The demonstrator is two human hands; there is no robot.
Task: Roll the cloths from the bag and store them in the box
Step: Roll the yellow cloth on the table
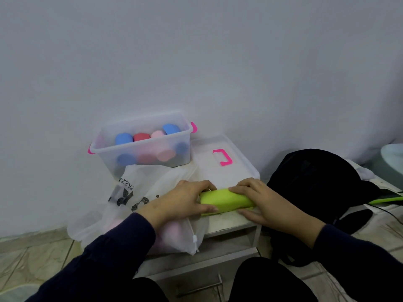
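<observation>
Nearest, on the small white worktop [226,221]: a lime-green cloth [226,201], rolled into a tight tube and lying on its side. Long axis roughly left to right, tipped slightly so the right end sits a touch nearer than the left. Left hand [183,201] curled over the left end, thumb along the near side; right hand [259,199] curled over the right end, fingers draped across the top, thumb flat on the worktop just in front. Both clamped on the roll.

Just left, under the left forearm: a translucent white bag [139,205] with black print, slumped on the worktop's left edge, pale pink shapes showing through, so seemingly more cloths left to do.

Beyond the roll, the box lid [220,166] lying flat, pink handle up.

Farthest, against the wall: the clear box [141,147] with pink latches, open, already holding blue, red and pink rolls in two layers.

By the look of it, well under way: green roll apparently finished and ready for the box, bag not yet emptied.
</observation>
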